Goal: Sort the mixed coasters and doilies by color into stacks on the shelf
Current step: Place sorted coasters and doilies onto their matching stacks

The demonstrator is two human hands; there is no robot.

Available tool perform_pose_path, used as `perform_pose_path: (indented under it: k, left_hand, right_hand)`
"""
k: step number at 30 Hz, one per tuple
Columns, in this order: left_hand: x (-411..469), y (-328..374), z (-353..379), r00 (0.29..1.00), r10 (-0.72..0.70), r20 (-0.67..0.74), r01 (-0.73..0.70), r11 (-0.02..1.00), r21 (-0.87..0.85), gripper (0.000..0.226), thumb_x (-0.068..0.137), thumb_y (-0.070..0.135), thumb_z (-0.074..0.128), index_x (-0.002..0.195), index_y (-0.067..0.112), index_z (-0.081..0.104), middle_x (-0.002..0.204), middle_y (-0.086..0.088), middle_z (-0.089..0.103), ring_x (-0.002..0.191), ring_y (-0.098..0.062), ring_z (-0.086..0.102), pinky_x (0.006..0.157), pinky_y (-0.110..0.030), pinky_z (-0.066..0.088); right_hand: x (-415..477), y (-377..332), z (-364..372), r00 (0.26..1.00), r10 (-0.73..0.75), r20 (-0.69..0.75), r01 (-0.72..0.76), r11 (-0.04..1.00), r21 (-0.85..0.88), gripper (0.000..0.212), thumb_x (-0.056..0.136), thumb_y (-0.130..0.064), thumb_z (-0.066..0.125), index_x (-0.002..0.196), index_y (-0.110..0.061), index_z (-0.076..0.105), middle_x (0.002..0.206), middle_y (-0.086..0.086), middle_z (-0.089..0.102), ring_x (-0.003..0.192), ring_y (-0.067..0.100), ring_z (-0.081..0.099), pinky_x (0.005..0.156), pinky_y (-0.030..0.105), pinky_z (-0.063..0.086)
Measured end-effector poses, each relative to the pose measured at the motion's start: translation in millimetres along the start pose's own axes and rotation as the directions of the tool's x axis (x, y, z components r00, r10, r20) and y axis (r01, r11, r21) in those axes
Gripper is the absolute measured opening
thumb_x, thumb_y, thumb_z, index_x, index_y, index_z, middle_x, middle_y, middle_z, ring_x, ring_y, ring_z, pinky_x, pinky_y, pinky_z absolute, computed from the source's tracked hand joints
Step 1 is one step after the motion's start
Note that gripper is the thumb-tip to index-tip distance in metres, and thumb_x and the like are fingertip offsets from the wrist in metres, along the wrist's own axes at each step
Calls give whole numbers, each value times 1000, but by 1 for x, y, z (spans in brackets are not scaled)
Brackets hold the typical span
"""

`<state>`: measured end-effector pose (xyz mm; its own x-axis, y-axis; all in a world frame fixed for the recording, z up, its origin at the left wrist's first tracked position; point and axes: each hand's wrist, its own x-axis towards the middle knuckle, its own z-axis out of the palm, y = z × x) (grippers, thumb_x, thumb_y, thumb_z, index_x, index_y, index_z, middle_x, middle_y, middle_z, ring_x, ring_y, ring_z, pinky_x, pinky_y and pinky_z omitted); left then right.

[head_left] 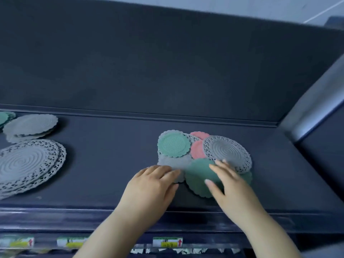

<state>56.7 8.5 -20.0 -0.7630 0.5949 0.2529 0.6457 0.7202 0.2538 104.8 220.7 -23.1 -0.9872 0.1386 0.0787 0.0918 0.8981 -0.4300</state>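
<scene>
A mixed pile lies on the dark blue shelf, right of centre. It holds a small green coaster, pink coasters, a grey lace doily, a plain grey coaster and a larger green coaster. My left hand pinches the near edge of the grey coaster, fingers on top and thumb at its rim. My right hand rests flat on the larger green coaster, with its fingertips touching the lace doily's near edge.
On the left of the shelf lie a stack of grey lace doilies, a stack of plain grey coasters behind it, and green ones at the frame's edge. A grey post bounds the right. Price labels line the front rail.
</scene>
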Motion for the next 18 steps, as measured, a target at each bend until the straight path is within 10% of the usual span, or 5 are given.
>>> perform_pose_path:
  k: [13, 18]
  left_hand:
    - [31, 34, 26, 990, -91, 106, 83, 993, 83, 36, 86, 27, 43, 103, 20, 73, 113, 8, 68, 100, -7, 66, 79, -23, 53]
    - [40, 30, 20, 973, -92, 209, 77, 994, 80, 43, 103, 28, 24, 146, 26, 29, 155, 15, 20, 141, 0, 16, 112, -22, 14]
  right_hand:
    - [8, 17, -20, 971, -89, 222, 107, 992, -70, 83, 79, -60, 56, 146, -30, 18, 155, -11, 0, 141, 5, -6, 113, 26, 10]
    - [11, 13, -23, 962, -97, 254, 139, 979, -151, 90, 74, -64, 58, 146, -28, 17, 156, -8, 2, 142, 8, -2, 113, 27, 12]
